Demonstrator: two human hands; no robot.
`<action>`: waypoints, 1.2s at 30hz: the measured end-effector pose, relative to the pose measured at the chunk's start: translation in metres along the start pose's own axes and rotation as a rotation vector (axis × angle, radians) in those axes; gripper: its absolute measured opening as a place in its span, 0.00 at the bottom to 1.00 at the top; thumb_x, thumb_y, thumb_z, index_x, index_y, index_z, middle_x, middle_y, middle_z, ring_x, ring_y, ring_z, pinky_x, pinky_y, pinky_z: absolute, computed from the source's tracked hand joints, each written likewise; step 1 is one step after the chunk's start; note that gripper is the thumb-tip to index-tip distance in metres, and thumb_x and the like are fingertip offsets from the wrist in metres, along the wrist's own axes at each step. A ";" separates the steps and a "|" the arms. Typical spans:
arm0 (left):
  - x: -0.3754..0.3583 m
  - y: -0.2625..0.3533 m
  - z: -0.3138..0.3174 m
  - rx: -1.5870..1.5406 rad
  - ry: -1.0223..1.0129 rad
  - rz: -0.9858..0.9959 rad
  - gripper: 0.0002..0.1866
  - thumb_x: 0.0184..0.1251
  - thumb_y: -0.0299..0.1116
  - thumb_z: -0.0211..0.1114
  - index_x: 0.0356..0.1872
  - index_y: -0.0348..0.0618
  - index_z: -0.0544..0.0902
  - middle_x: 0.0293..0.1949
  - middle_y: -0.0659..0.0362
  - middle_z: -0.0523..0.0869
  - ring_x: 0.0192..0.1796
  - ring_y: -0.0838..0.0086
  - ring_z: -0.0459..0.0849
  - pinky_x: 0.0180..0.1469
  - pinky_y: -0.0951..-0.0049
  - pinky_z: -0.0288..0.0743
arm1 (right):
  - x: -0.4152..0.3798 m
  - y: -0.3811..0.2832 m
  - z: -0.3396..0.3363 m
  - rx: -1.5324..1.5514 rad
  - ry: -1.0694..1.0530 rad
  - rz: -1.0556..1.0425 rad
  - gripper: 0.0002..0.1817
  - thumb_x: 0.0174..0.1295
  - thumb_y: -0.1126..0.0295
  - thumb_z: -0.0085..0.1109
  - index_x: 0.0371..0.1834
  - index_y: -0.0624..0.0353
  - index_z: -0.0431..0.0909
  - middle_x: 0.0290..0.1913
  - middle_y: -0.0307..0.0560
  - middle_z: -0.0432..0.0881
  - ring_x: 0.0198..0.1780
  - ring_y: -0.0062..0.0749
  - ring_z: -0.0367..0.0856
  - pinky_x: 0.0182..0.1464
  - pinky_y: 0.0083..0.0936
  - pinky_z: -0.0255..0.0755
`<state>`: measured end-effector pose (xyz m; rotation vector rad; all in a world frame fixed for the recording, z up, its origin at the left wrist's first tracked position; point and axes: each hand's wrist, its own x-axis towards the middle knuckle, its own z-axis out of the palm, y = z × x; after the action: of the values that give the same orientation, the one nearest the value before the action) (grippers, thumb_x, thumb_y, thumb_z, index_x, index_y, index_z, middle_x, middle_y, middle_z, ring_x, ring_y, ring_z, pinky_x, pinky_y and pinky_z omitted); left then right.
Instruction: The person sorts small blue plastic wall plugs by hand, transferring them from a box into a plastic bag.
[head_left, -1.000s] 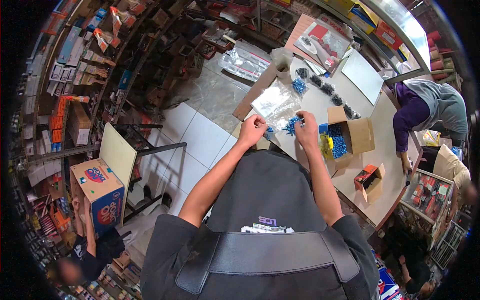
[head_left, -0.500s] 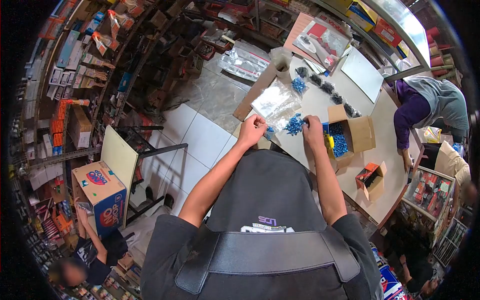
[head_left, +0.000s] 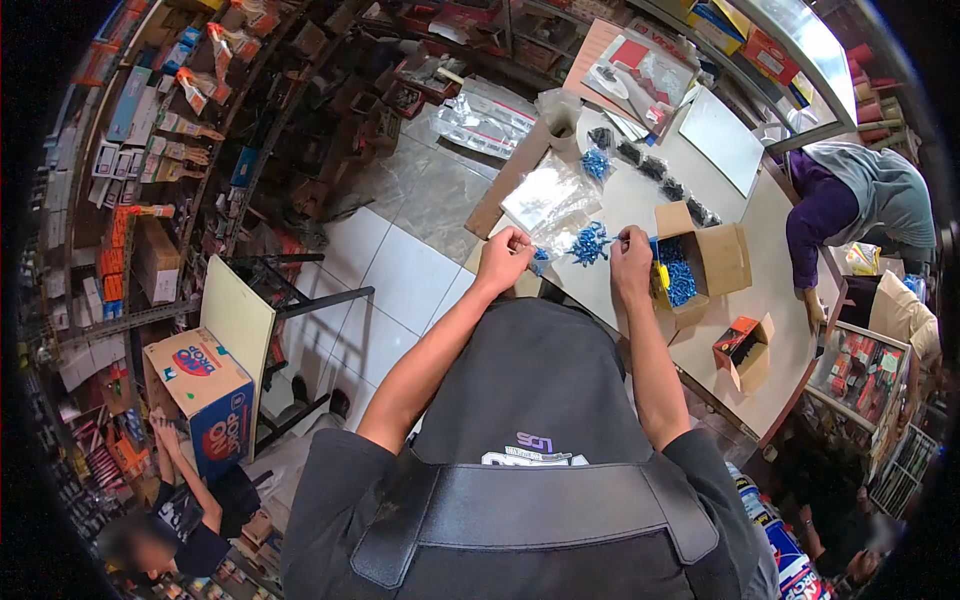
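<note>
— Blue plastic pieces, that's what the person is working with. A small heap of blue pieces [head_left: 588, 243] lies on the white counter [head_left: 640, 205], between the two hands and a little beyond the fingertips.

— What are the fingers doing?

— The right hand [head_left: 632, 262] has its fingers pinched narrow at the near right edge of the heap; something small and blue shows at the tips, though I cannot tell whether it is gripped or only touched. The left hand [head_left: 505, 262] is curled, thumb and forefinger closed on the edge of a small clear bag [head_left: 541, 256] with a few blue pieces inside, just left of the heap.

— Anything else near them?

— Just right of the right hand's knuckles stands an open cardboard box [head_left: 705, 262] holding more of the blue pieces. Beyond the left fingertips lies a pile of empty clear bags [head_left: 548, 198]. Farther out, well past both hands, a row of filled bags [head_left: 650, 168] runs along the counter. To the right, another person in a purple sleeve [head_left: 815, 232] leans on the same counter, well apart from these hands.
</note>
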<state>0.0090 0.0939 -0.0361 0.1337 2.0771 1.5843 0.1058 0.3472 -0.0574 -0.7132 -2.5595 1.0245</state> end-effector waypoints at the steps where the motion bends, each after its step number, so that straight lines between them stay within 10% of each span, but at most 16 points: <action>1: -0.001 0.002 0.000 0.001 -0.003 -0.001 0.07 0.64 0.26 0.71 0.37 0.36 0.82 0.26 0.62 0.83 0.26 0.80 0.82 0.30 0.74 0.75 | 0.001 -0.001 -0.001 -0.012 -0.033 0.039 0.09 0.60 0.79 0.59 0.44 0.65 0.79 0.39 0.60 0.80 0.38 0.47 0.80 0.43 0.37 0.75; 14: -0.014 -0.004 0.000 0.014 -0.045 -0.040 0.07 0.65 0.27 0.69 0.39 0.37 0.81 0.25 0.63 0.83 0.27 0.80 0.82 0.31 0.74 0.74 | -0.021 0.009 0.000 -0.106 -0.056 0.073 0.13 0.62 0.76 0.60 0.50 0.63 0.81 0.43 0.64 0.84 0.46 0.57 0.83 0.51 0.43 0.76; 25: -0.013 -0.005 0.009 -0.030 -0.060 -0.046 0.07 0.64 0.27 0.69 0.39 0.37 0.81 0.25 0.63 0.83 0.26 0.80 0.82 0.32 0.75 0.75 | -0.036 -0.074 -0.009 0.407 -0.188 0.193 0.10 0.63 0.75 0.64 0.46 0.62 0.82 0.35 0.43 0.84 0.33 0.20 0.78 0.38 0.22 0.74; 36: -0.010 -0.003 0.012 0.008 -0.057 0.001 0.07 0.65 0.27 0.70 0.39 0.37 0.81 0.27 0.62 0.83 0.29 0.80 0.81 0.34 0.74 0.75 | -0.034 -0.101 0.002 0.278 -0.405 -0.083 0.15 0.60 0.74 0.66 0.51 0.62 0.83 0.32 0.47 0.80 0.31 0.29 0.76 0.36 0.28 0.73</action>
<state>0.0242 0.0996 -0.0378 0.1804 2.0405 1.5555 0.0993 0.2643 0.0100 -0.3504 -2.6566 1.5917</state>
